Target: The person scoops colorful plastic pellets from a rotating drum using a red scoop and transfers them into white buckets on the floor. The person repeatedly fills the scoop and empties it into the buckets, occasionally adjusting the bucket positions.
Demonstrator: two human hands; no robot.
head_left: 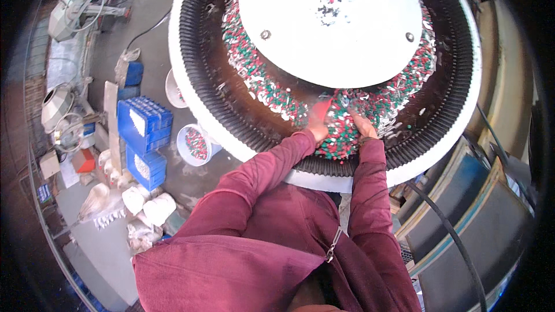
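Observation:
Both my hands are inside a large round machine bowl, among small red, green and white pieces (263, 86). My left hand (315, 125) is closed at a red flat edge (321, 107); most of that red thing is hidden. My right hand (363, 126) lies on the pieces with its fingers stretched out and apart. Between the hands a heap of the same pieces (338, 138) reaches over the black ribbed ring (277, 153) near me. Whether a container lies under this heap I cannot tell. A white round cover (329, 40) sits over the middle of the bowl.
The bowl's white rim (202, 121) is right in front of me. On the floor to the left stand a white bucket (211, 149) of mixed pieces and blue crates (159, 118) with white pieces. A black cable (448, 228) and curved panels (474, 237) are at right.

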